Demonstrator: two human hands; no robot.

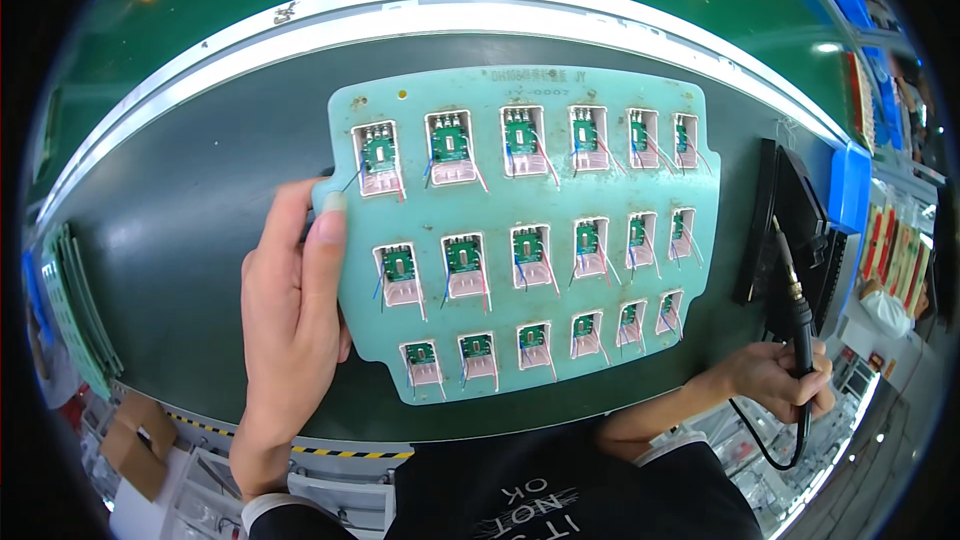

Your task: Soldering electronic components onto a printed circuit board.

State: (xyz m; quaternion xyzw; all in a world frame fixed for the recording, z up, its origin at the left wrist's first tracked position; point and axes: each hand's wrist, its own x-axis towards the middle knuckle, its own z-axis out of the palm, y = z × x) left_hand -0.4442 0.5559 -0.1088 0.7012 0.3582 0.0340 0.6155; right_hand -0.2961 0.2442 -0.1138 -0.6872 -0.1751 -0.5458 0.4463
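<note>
My left hand [300, 290] grips the left edge of a pale green fixture board [560, 198], thumb on its face and fingers behind. The board is raised and tilted over the dark workbench. Its rows of cut-outs hold several small green circuit boards [450, 145], each with thin blue, red and white wires. Off to the right, my right hand [780, 380] is closed round the black handle of a soldering iron [802, 330]. The iron's metal tip points up and away, apart from the board.
A dark workbench [190, 240] lies beneath, with a white rail [460, 10] along its far side. Black equipment [790, 230] and a blue bin [850, 190] stand at the right. Similar green boards [75, 310] are stacked at the left edge, above a cardboard box [138, 445].
</note>
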